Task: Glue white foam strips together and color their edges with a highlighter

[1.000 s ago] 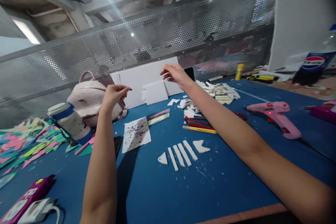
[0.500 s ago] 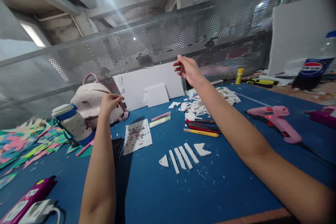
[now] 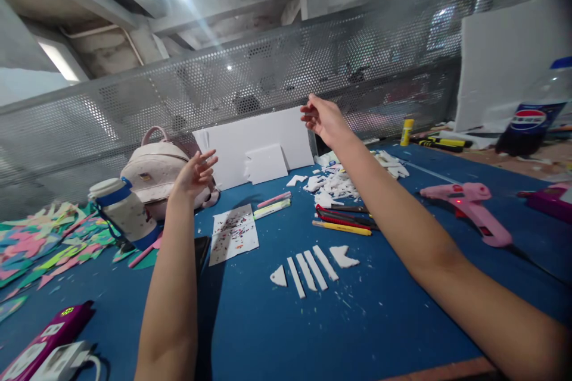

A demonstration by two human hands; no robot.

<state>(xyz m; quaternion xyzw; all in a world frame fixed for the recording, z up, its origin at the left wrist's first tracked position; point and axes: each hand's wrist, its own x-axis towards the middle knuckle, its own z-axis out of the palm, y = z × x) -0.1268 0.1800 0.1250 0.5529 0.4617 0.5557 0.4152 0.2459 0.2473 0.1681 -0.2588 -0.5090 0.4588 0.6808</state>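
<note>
My left hand (image 3: 197,174) is raised in front of the pale backpack (image 3: 154,168), fingers spread and holding nothing. Higher up, my right hand (image 3: 322,121) hovers by the right end of a white foam board (image 3: 263,122), its fingers loosely bent and apart, with nothing visible in them. On the blue table between my forearms lie cut white foam pieces in a fish-skeleton row: a rounded head piece (image 3: 279,276), several slanted strips (image 3: 308,270) and a notched tail piece (image 3: 344,256). A speckled paper sheet (image 3: 235,233) lies beyond them to the left.
Pens (image 3: 342,227) and cutters lie before a heap of foam scraps (image 3: 335,183). A pink glue gun (image 3: 476,208) sits at right with its cord. Left are a bottle (image 3: 121,208), coloured scraps (image 3: 49,238) and a purple power strip (image 3: 67,321). A cola bottle (image 3: 529,122) stands far right.
My left hand has opened from a loose pinch, spreading its fingers, and has risen slightly. My right hand has shifted a little to the right. The foam pieces stay in place.
</note>
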